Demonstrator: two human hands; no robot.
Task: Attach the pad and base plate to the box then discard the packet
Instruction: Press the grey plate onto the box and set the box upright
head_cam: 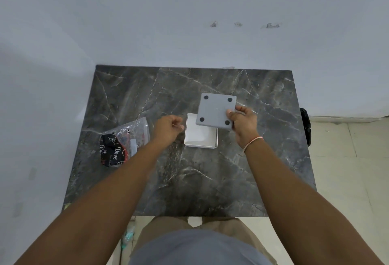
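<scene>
Holding the grey base plate [215, 111] pinched at its near-right corner, four pads up, right hand [244, 122] hovers it over white box [201, 133] on tabletop [210, 180], prob. to align; left hand [168, 129] loosely curled, grip apparently empty, beside box; packet [124, 141] lies left, w/in reach.

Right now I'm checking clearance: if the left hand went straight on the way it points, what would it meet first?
Probably the white box: the left hand points right toward its near wall, close by. The grey base plate appears higher, though depth is unclear.
</scene>
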